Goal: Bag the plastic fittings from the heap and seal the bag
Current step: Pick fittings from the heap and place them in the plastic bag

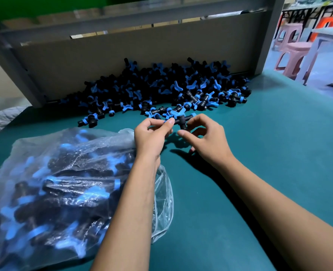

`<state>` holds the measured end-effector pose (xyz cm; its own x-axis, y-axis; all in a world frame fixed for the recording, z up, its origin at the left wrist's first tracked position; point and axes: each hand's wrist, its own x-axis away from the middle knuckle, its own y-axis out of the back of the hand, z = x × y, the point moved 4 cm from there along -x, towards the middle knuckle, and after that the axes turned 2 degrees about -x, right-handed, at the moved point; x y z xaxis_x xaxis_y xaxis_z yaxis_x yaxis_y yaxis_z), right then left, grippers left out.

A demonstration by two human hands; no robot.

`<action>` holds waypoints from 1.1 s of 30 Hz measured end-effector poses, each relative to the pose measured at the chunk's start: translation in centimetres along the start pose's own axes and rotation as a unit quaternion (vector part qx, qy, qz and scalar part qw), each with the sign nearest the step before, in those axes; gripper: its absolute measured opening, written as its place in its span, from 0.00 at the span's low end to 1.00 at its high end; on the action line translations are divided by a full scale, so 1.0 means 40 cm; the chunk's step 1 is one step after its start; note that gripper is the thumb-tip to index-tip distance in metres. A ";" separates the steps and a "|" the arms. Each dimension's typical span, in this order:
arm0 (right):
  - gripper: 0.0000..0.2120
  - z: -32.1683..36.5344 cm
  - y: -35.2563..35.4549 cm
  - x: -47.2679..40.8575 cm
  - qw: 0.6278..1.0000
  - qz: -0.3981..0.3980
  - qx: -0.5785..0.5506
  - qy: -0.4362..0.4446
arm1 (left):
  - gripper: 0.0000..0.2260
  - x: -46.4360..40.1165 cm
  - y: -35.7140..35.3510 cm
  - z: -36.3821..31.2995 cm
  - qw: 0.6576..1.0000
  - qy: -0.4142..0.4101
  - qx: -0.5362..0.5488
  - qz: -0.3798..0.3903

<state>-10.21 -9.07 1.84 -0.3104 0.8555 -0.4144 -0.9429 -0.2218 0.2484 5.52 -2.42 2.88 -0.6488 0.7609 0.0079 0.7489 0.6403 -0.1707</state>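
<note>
1. Clear plastic bag (60,184): nearest item, lying on its side on the teal table (259,153), packed with black-and-blue fittings; its open mouth lies under the left forearm.
2. Table: bare teal surface runs from the bag out to the table's right edge; a narrower bare strip separates the bag from the heap.
3. Heap (161,87): black-and-blue fittings piled beyond the bag, banked against a brown cardboard panel (122,55) held in a grey metal frame (267,36).
4. Left hand (152,133): just beyond the bag's mouth, thumb and forefinger pinching the blue end of one fitting (178,119).
5. Right hand (204,135): fingers curled around the same fitting's black stem, gripping it just above the table, at the heap's near edge.
6. Pink plastic stools (291,49): past the table's far right corner.
</note>
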 end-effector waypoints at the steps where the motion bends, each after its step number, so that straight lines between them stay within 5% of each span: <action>1: 0.15 0.004 -0.001 0.001 1.000 -0.001 0.020 0.011 | 0.09 0.004 -0.008 -0.002 1.000 0.001 -0.005 0.008; 5: 0.12 -0.004 0.020 -0.006 0.998 -0.060 0.032 0.012 | 0.10 0.019 -0.038 -0.022 0.996 -0.031 -0.064 0.053; 8: 0.07 -0.022 0.020 -0.010 0.986 -0.035 -0.141 -0.081 | 0.13 0.028 -0.048 -0.057 0.976 -0.095 -0.175 0.091; 10: 0.02 -0.024 0.019 -0.012 0.947 -0.015 -0.290 -0.135 | 0.17 0.029 -0.045 -0.084 0.934 -0.136 -0.314 0.106; 13: 0.05 -0.025 0.026 -0.015 0.868 0.004 -0.454 -0.202 | 0.23 0.029 -0.031 -0.111 0.814 -0.151 -0.551 0.104; 15: 0.08 -0.023 0.025 -0.013 0.811 0.019 -0.534 -0.238 | 0.21 0.030 -0.021 -0.122 0.784 -0.136 -0.598 0.094; 18: 0.14 -0.015 0.017 -0.009 0.770 0.042 -0.582 -0.258 | 0.23 0.030 -0.008 -0.141 0.778 -0.143 -0.607 0.075; 20: 0.16 -0.016 0.017 -0.009 0.759 0.044 -0.595 -0.263 | 0.23 0.027 0.004 -0.155 0.808 -0.150 -0.566 0.064; 22: 0.15 -0.020 0.019 -0.007 0.773 0.045 -0.578 -0.259 | 0.19 0.025 0.017 -0.172 0.848 -0.166 -0.501 0.040; 28: 0.08 -0.006 -0.006 0.007 0.930 0.092 -0.319 -0.155 | 0.11 0.049 0.029 -0.254 0.896 -0.263 -0.357 -0.027; 33: 0.08 0.097 -0.095 0.044 0.956 0.191 -0.216 -0.052 | 0.08 0.086 0.008 -0.311 0.884 -0.331 -0.329 -0.025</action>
<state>-6.70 -4.90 3.56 -0.6493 0.7105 -0.2712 -0.7323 -0.6804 -0.0292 5.18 1.70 15.10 -0.4573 0.6419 -0.6155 0.4927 0.7590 0.4256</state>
